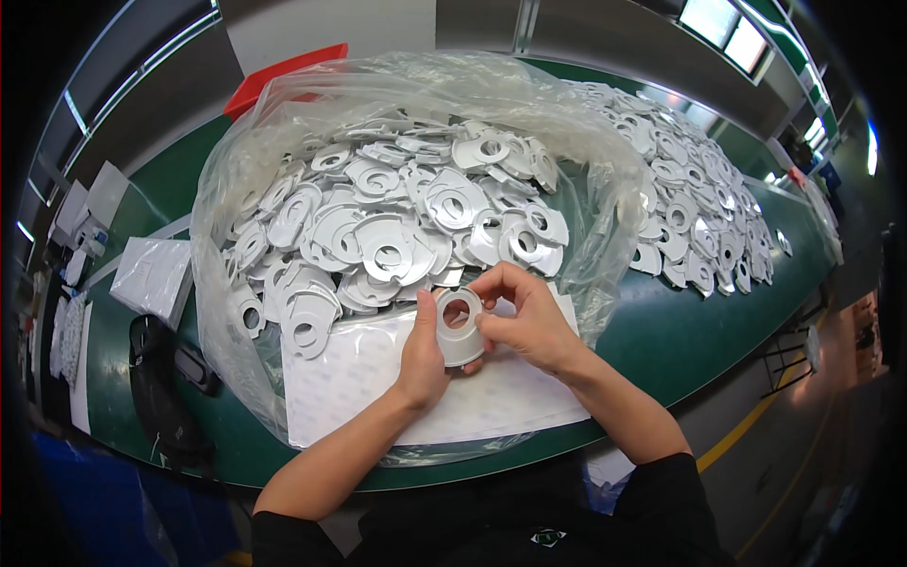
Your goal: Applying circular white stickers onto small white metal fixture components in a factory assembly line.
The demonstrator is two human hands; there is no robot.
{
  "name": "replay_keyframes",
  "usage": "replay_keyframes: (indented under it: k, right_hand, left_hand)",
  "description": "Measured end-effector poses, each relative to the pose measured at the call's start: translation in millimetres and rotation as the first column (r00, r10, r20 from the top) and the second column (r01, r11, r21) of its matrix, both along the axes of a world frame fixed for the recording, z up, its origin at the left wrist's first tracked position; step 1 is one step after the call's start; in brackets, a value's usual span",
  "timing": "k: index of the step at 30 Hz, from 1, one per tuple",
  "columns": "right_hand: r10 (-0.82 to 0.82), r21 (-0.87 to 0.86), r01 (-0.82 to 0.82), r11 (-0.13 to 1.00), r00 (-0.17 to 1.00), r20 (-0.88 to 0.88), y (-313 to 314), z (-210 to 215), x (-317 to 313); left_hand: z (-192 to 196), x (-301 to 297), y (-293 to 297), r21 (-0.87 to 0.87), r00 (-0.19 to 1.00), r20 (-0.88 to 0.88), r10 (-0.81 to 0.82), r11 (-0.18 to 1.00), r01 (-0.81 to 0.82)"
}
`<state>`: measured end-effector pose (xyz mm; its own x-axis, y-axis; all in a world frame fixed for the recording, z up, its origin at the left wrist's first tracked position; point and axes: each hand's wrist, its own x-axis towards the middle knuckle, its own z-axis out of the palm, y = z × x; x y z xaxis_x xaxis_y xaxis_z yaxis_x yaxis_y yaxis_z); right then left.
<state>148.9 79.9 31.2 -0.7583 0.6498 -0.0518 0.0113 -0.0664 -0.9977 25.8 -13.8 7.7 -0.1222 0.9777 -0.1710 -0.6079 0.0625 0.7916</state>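
Between my two hands is a white ring-shaped plastic part (460, 347), with a large round hole and a wider flange at its lower end. My left hand (425, 354) grips it along the left edge, thumb up the side and fingertips showing beneath. From the right, my right hand (531, 323) pinches the part's right edge with thumb and forefinger. Both hands are above a stack of white sheets (354, 392). Just beyond lies a large heap of similar white parts (387, 213) inside a clear plastic bag (231, 180) with its mouth spread wide.
A second heap of white parts (694, 189) covers the green table (661, 331) on the right. Behind the bag sits a red bin (283, 77). To the left are a plastic-wrapped white packet (154, 274), a black pouch (161, 387) and a small dark object (196, 369).
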Motion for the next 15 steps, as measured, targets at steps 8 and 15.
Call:
replay_keyframes:
  k: [8, 15]
  right_hand:
    - [0.021, -0.217, -0.016, 0.976, 1.0, 0.02, 2.6, 8.1, 1.5]
    - [0.011, -0.167, -0.013, 0.986, 1.0, -0.013, 0.9, 2.9, 1.0]
  left_hand:
    - [-1.8, -2.5, -0.1, 0.029, 0.999, 0.01, -0.04, 0.999, 0.04]
    - [-4.2, -1.2, 0.0, 0.042, 0.999, -0.035, -0.038, 0.998, 0.039]
